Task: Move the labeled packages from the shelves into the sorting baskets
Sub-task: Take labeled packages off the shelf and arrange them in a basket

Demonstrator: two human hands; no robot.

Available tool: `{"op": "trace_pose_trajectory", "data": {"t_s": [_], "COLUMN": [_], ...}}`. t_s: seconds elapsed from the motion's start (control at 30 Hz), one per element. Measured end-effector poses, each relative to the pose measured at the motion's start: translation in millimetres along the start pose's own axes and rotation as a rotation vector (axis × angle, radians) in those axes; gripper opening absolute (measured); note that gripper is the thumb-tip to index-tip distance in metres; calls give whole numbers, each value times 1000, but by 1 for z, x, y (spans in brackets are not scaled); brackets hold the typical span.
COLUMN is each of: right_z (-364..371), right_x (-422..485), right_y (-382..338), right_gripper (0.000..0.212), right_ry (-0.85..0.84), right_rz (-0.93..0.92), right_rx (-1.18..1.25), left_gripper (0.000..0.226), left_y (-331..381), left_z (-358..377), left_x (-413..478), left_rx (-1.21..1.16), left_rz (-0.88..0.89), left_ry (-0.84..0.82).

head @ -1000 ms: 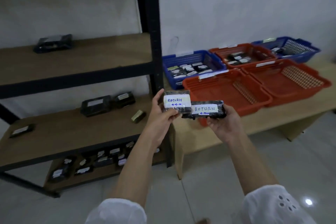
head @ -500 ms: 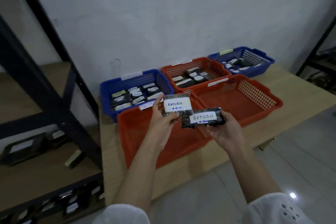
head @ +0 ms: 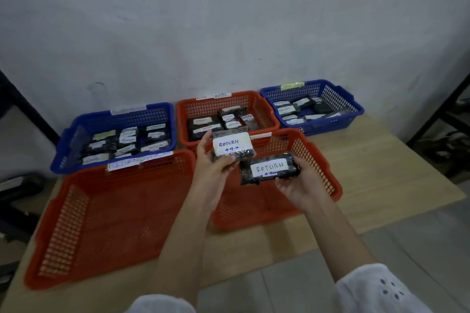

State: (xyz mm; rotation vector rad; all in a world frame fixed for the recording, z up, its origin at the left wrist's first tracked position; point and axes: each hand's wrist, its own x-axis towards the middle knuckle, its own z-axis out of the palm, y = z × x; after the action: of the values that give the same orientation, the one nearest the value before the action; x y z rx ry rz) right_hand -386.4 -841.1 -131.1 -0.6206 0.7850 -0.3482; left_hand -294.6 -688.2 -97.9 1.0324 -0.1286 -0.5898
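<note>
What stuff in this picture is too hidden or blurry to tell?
Head view only:
- Labels in the left blue basket: too small and blurred to read.
- Floor of the right orange basket: mostly hidden by the left hand, right hand and left-hand RETURN package.
- Date on the right-hand RETURN package: blurred, too small.
- Black shelf at left: cut off by the frame edge.

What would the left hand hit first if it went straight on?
Probably the back red basket, since the left hand, holding a package, points at it; its height above is unclear.
</note>
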Motion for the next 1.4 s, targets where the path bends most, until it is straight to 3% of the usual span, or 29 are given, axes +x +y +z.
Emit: {"op": "trace_pose_trajectory", "data": {"t_s": [0.33, 0.7, 0.97, 1.07, 1.3, 1.4], "right_z": [14, 49, 64, 60, 48, 43], "right_x": [85, 145, 164, 171, 167, 161], "right_y": [-33, 19, 41, 42, 18, -3], "right_gripper": [21, 17, 20, 8, 12, 12], "right_ry": [63, 128, 279, 310, 189, 101], "right_rz": [83, 289, 331, 302, 261, 251], "right_rx": [-25, -217, -342, -481, -649, -564], "left_gripper": [73, 73, 74, 75, 75, 76], "left_y": [-19, -16, -22, -26, -37, -46], "left_z": [17, -22, -26, -19, 7, 24], "left_x": [76, 86, 84, 86, 97, 107], "left_rx": [28, 7, 24, 38, 49, 49], "left_rz": [22, 42, 48, 46, 42, 35], "left_ry": [54, 223, 270, 267, 257, 245]}}
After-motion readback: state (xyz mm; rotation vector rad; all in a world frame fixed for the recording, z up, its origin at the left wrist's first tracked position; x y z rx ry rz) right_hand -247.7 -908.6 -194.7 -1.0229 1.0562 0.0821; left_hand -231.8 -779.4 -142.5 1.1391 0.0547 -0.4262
